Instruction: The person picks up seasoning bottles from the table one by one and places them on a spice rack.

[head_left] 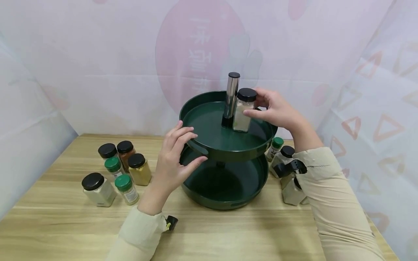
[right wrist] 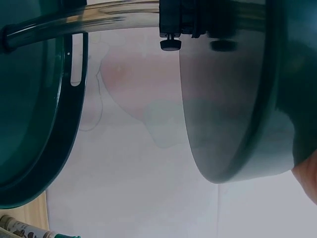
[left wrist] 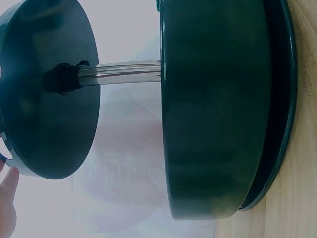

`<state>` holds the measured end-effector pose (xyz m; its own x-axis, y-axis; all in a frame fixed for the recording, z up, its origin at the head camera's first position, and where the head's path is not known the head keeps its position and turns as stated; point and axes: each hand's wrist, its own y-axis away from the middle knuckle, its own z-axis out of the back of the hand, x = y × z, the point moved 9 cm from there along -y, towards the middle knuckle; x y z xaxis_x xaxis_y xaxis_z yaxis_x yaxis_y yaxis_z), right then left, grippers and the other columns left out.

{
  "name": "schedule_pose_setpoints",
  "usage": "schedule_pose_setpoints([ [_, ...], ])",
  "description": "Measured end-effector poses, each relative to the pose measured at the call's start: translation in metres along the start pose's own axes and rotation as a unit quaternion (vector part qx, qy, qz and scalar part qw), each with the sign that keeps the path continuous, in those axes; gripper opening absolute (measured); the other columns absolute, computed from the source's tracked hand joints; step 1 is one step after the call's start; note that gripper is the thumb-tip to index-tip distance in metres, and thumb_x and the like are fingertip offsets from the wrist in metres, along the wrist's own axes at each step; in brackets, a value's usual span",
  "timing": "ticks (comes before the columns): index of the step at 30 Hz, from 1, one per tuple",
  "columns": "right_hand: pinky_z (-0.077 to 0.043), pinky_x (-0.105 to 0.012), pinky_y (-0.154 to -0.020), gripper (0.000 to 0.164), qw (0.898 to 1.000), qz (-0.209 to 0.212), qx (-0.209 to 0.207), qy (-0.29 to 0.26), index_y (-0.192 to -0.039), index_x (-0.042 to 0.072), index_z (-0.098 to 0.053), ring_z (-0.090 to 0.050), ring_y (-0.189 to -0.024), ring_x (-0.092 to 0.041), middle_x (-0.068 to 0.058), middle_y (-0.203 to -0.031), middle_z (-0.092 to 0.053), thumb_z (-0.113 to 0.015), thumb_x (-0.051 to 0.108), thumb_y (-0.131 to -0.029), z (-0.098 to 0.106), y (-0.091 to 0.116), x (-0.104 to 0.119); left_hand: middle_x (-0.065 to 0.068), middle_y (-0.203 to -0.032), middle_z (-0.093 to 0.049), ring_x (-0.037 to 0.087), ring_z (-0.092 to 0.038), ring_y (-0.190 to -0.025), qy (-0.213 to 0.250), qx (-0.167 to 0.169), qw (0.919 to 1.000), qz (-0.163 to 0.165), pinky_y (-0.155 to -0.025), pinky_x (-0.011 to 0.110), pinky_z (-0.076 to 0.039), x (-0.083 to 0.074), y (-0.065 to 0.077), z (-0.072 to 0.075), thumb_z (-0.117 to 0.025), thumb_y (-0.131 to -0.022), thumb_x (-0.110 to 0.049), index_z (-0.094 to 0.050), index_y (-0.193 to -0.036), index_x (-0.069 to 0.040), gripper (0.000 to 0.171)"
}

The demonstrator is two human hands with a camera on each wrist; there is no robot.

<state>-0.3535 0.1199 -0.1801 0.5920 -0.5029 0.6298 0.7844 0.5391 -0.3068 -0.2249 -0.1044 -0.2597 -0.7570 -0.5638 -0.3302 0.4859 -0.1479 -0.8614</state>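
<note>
A dark green two-tier round tray stands in the middle in the head view, its upper tier (head_left: 205, 119) above the lower tier (head_left: 225, 206). The left hand (head_left: 171, 159) is at the upper tier's near-left rim, fingers over the edge and thumb below, beside the handle slot. My right hand (head_left: 274, 108) grips a clear spice jar (head_left: 242, 117) with a black lid and pale powder, upright over the upper tier close beside the chrome post (head_left: 232, 90). In the left wrist view the underside of the upper tier (left wrist: 59, 134) shows above the lower tier (left wrist: 213, 114).
On the table's left stand several spice jars, among them a yellow one (head_left: 139, 170), a reddish one (head_left: 125, 154) and a green-lidded one (head_left: 126, 188). More jars, including a pale one (head_left: 292, 192) and a green-lidded one (head_left: 275, 146), stand right of the tray, partly behind the right sleeve (head_left: 333, 195).
</note>
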Motion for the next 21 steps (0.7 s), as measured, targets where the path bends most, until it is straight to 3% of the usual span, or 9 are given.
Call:
schedule_pose_setpoints([
  [8, -0.050, -0.045, -0.102, 0.045, 1.000, 0.001, 0.002, -0.005, -0.133, 0.001, -0.056, -0.064, -0.098, -0.006, -0.015, -0.117, -0.063, -0.071, 0.007, -0.091, -0.001, 0.002, -0.002, 0.016, -0.135, -0.056, 0.042, -0.039, -0.142, 0.004, -0.014, 0.9998, -0.012, -0.121, 0.047, -0.033, -0.001, 0.001, 0.000, -0.066, -0.089, -0.053, -0.060, -0.121, -0.003, 0.060],
  [12, -0.048, -0.049, -0.106, 0.049, 1.000, -0.007, 0.001, -0.007, -0.136, 0.001, -0.053, -0.065, -0.108, -0.020, -0.017, -0.121, -0.062, -0.071, 0.006, -0.091, 0.000, 0.002, -0.003, 0.016, -0.136, -0.056, 0.041, -0.037, -0.143, 0.004, -0.010, 0.9999, -0.008, -0.121, 0.048, -0.032, 0.000, 0.000, -0.001, -0.066, -0.088, -0.052, -0.060, -0.122, -0.004, 0.059],
  [16, -0.042, -0.055, -0.111, 0.062, 1.000, -0.030, 0.004, -0.006, -0.147, -0.001, -0.041, -0.059, -0.121, -0.037, -0.023, -0.134, -0.055, -0.070, 0.010, -0.092, 0.002, 0.006, -0.005, 0.016, -0.137, -0.055, 0.040, -0.037, -0.144, 0.003, -0.004, 1.0000, -0.007, -0.121, 0.048, -0.032, 0.000, 0.000, -0.001, -0.066, -0.088, -0.051, -0.060, -0.123, -0.004, 0.059],
  [19, -0.039, -0.058, -0.112, 0.068, 0.999, -0.039, 0.003, -0.001, -0.151, 0.000, -0.035, -0.056, -0.124, -0.040, -0.025, -0.136, -0.054, -0.069, 0.011, -0.093, 0.005, 0.012, -0.007, 0.017, -0.137, -0.055, 0.040, -0.037, -0.144, 0.001, -0.003, 0.9999, -0.012, -0.121, 0.049, -0.033, 0.000, 0.000, -0.001, -0.067, -0.088, -0.050, -0.059, -0.123, -0.003, 0.059],
  [21, -0.043, -0.054, -0.109, 0.063, 0.999, -0.034, -0.005, 0.001, -0.149, 0.003, -0.039, -0.059, -0.121, -0.036, -0.024, -0.131, -0.058, -0.068, 0.012, -0.094, 0.009, 0.015, -0.007, 0.017, -0.136, -0.055, 0.041, -0.037, -0.144, 0.000, -0.005, 0.9999, -0.016, -0.121, 0.048, -0.033, 0.000, -0.001, 0.000, -0.067, -0.088, -0.049, -0.059, -0.123, -0.002, 0.059],
])
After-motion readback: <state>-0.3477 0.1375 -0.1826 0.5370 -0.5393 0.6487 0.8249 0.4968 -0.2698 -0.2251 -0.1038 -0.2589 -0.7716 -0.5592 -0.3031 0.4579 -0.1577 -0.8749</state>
